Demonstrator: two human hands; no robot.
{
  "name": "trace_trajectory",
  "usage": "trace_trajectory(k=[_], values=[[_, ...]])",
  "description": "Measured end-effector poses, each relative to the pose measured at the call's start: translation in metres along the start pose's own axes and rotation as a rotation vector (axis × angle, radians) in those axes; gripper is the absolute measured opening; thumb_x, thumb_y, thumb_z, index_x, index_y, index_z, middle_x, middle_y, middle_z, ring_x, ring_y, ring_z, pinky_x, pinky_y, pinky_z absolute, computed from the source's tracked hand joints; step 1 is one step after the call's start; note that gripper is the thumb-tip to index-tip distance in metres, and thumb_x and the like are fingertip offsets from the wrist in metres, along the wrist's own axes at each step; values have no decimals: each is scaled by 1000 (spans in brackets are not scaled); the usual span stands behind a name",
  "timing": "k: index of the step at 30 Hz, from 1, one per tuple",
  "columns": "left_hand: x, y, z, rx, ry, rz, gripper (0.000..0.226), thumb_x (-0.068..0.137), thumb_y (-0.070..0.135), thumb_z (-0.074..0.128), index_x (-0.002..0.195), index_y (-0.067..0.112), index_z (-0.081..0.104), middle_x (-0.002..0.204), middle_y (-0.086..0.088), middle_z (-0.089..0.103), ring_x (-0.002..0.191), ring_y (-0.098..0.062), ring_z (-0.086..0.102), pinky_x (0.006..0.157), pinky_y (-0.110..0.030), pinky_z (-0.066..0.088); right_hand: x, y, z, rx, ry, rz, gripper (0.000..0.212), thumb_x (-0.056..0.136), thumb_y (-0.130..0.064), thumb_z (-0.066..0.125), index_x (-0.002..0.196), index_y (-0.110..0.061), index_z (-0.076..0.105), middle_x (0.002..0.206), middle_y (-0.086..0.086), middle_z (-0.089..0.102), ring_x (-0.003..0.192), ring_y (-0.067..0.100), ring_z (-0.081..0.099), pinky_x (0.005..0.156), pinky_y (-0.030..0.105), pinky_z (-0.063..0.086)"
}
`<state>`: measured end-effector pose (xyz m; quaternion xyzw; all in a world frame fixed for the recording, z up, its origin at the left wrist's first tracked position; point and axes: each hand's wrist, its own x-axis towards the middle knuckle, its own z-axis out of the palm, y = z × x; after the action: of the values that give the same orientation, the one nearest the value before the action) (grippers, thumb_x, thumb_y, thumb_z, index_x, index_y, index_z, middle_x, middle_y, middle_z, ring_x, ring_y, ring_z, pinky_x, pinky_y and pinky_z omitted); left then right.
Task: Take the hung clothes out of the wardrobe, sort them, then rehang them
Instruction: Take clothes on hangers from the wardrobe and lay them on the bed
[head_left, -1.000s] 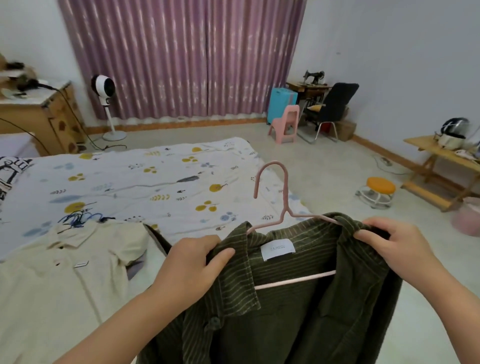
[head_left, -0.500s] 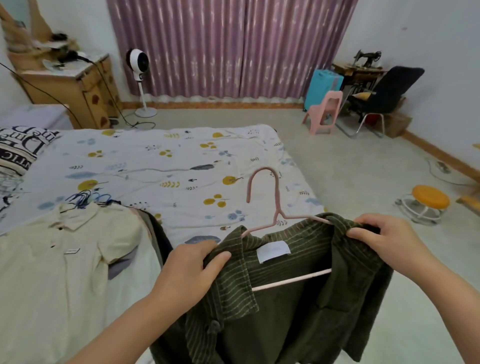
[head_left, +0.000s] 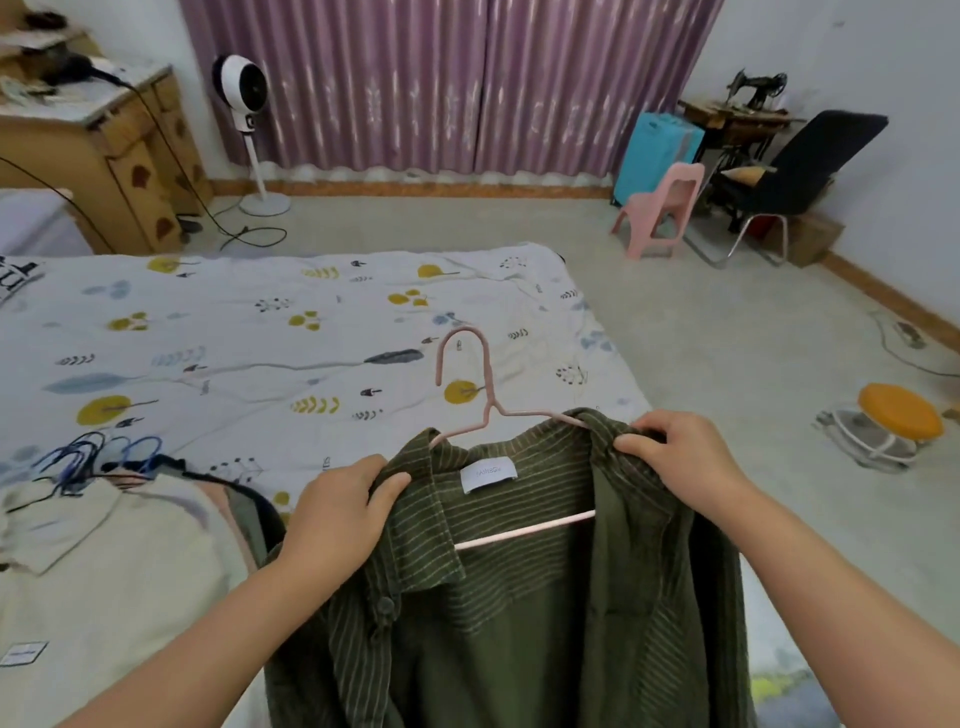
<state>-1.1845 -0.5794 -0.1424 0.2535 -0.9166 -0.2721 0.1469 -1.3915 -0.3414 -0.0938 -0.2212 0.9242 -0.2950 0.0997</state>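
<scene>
I hold a dark green striped shirt (head_left: 524, 613) on a pink hanger (head_left: 485, 379) over the near edge of the bed. My left hand (head_left: 337, 514) grips the shirt's left collar and shoulder. On the other shoulder, my right hand (head_left: 680, 457) pinches the fabric. The hanger's hook points up and away from me, and its bar shows inside the open collar. A cream shirt (head_left: 98, 566) lies flat on the bed at lower left, on top of other clothes, with blue hangers (head_left: 93, 454) beside it.
The bed (head_left: 291, 332) with a patterned sheet fills the left and middle. Beyond it stand a white fan (head_left: 244, 104), a wooden cabinet (head_left: 119, 150) and purple curtains. To the right are a pink chair (head_left: 662, 208), a black chair (head_left: 795, 171) and an orange stool (head_left: 893, 415) on the floor.
The view has swung left and down, so more of the bed and cabinet shows. Both hands keep the same grip on the green shirt, now held slightly lower over the bed edge.
</scene>
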Motion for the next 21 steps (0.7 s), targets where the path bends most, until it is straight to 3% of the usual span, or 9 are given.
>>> trace_trajectory(k=[3, 8, 12, 14, 16, 21], values=[[37, -24, 30, -8, 17, -70, 26, 95, 33, 45, 74, 19, 47, 60, 9, 46, 58, -6, 43, 50, -17, 26, 47, 7, 38, -57, 13, 3, 17, 85, -32, 66, 87, -15, 68, 83, 2, 66, 84, 22, 59, 73, 31, 43], [88, -70, 84, 15, 38, -181, 25, 97, 30, 44, 77, 15, 48, 62, 9, 46, 63, -14, 46, 51, -16, 25, 118, 34, 114, -165, -3, -42, 29, 93, -35, 52, 113, -16, 62, 111, 4, 64, 108, 26, 54, 93, 42, 44], [118, -107, 136, 87, 3, -211, 24, 97, 31, 43, 79, 17, 48, 63, 8, 47, 66, -17, 48, 55, -28, 28, 147, 65, 191, -198, -143, -44, 49, 96, -33, 45, 141, -14, 37, 142, 6, 43, 133, 25, 35, 111, 38, 30], [130, -128, 165, 112, -21, -223, 24, 97, 31, 43, 80, 16, 50, 64, 8, 48, 65, -16, 48, 54, -26, 29, 153, 86, 229, -188, -237, -6, 61, 97, -35, 43, 149, -18, 17, 154, 3, 26, 142, 24, 22, 116, 41, 23], [139, -148, 193, 117, -43, -233, 24, 97, 30, 43, 80, 15, 50, 63, 7, 48, 65, -16, 48, 51, -21, 28, 157, 109, 262, -184, -315, 53, 69, 97, -38, 42, 151, -24, 2, 158, 1, 12, 145, 25, 11, 117, 49, 19], [150, -194, 260, 170, -86, -328, 25, 97, 29, 43, 82, 11, 52, 76, -6, 59, 74, -24, 54, 64, -31, 32, 164, 154, 322, -294, -430, 53, 75, 97, -41, 39, 148, -26, -14, 159, -3, -5, 146, 25, -5, 116, 53, 10]])
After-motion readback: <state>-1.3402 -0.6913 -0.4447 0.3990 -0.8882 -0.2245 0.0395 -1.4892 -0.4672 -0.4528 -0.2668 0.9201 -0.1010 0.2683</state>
